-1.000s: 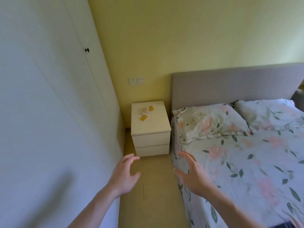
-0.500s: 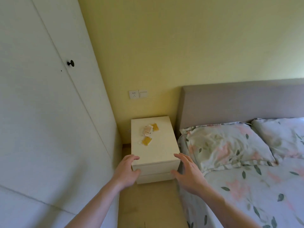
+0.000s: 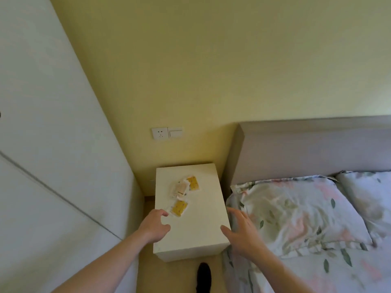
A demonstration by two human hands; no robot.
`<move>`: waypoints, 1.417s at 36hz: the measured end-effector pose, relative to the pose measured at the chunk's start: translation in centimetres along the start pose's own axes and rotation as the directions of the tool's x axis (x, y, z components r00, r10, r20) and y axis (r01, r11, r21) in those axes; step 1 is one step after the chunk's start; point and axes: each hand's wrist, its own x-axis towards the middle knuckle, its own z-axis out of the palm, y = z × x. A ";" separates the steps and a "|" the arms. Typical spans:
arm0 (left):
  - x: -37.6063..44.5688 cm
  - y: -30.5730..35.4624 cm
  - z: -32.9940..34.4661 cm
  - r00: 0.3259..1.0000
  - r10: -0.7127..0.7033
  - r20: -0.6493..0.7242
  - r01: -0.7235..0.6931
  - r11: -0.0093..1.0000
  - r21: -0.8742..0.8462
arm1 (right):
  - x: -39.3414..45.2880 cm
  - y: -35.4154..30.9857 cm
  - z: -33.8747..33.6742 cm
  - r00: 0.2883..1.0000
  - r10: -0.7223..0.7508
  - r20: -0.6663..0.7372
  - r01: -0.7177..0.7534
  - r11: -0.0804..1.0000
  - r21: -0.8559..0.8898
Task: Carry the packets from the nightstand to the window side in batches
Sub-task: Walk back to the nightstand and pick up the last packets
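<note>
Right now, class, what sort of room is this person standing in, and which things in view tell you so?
Most likely a bedroom. A bed with a padded headboard and floral pillows stands beside a white nightstand, and a tall cupboard door, probably a wardrobe, fills the left side.

— Where am I standing?
— A home bedroom. A bed (image 3: 296,267) with floral bedding fills my right side, two matching pillows (image 3: 296,210) against a grey padded headboard (image 3: 313,149).
— What else marks it?
— A white nightstand (image 3: 196,229) wedged between bed and a white wardrobe door (image 3: 53,166); a wall socket and light switch (image 3: 167,133) on the yellow wall (image 3: 211,60) above.
</note>
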 end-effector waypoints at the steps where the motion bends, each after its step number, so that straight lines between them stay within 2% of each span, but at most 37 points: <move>1: 1.3 0.1 -0.1 1.000 -0.017 0.004 0.017 1.000 0.004 | 1.8 -0.1 -0.3 1.000 -0.002 0.009 0.002 1.000 -0.015; 9: 11.4 -0.1 0.0 0.987 -0.152 0.050 0.151 0.988 0.022 | 15.3 -1.0 -0.3 0.990 -0.012 0.140 0.026 0.995 -0.095; 15: 19.0 -1.6 2.6 0.977 -0.207 0.060 0.206 0.978 0.022 | 23.1 -0.4 2.5 0.981 0.033 0.193 -0.023 0.998 -0.055; 18: 22.1 -2.4 4.6 0.975 -0.217 0.034 0.214 0.973 0.090 | 25.9 0.7 4.1 0.979 0.064 0.193 -0.055 0.997 -0.051; 22: 25.6 -3.4 7.4 0.975 -0.220 -0.011 0.218 0.959 0.183 | 28.6 2.7 6.3 0.981 0.102 0.166 -0.095 0.994 -0.048; 26: 28.4 -4.3 10.0 0.958 -0.281 -0.058 0.287 0.945 0.157 | 30.3 4.6 8.3 0.979 0.132 0.155 -0.123 0.990 -0.068; 31: 30.3 -5.1 12.2 0.953 -0.262 -0.150 0.285 0.944 0.166 | 31.5 6.4 10.6 0.969 0.175 0.174 -0.166 0.984 -0.066; 35: 30.5 -5.6 13.0 0.929 -0.352 -0.111 0.359 0.932 0.048 | 32.1 6.9 11.6 0.961 0.207 0.181 -0.201 0.978 -0.052; 39: 29.5 -6.1 12.9 0.945 -0.326 -0.038 0.327 0.930 0.169 | 32.4 6.6 12.0 0.954 0.236 0.185 -0.233 0.972 -0.037; 42: 28.4 -7.0 12.5 0.955 -0.292 -0.059 0.296 0.950 0.100 | 32.5 6.3 11.9 0.953 0.244 0.180 -0.246 0.969 -0.013; 46: 27.6 -8.0 11.4 0.980 -0.181 -0.082 0.181 0.984 -0.007 | 32.5 6.1 11.5 0.953 0.249 0.170 -0.251 0.968 -0.008; 48: 27.5 -8.1 10.3 0.987 -0.126 -0.099 0.112 0.985 -0.134 | 32.6 6.2 11.4 0.953 0.251 0.170 -0.253 0.967 -0.008; 51: 28.2 -7.7 8.4 0.987 -0.126 -0.098 0.079 0.920 -0.383 | 33.1 6.3 11.4 0.954 0.251 0.165 -0.255 0.967 0.005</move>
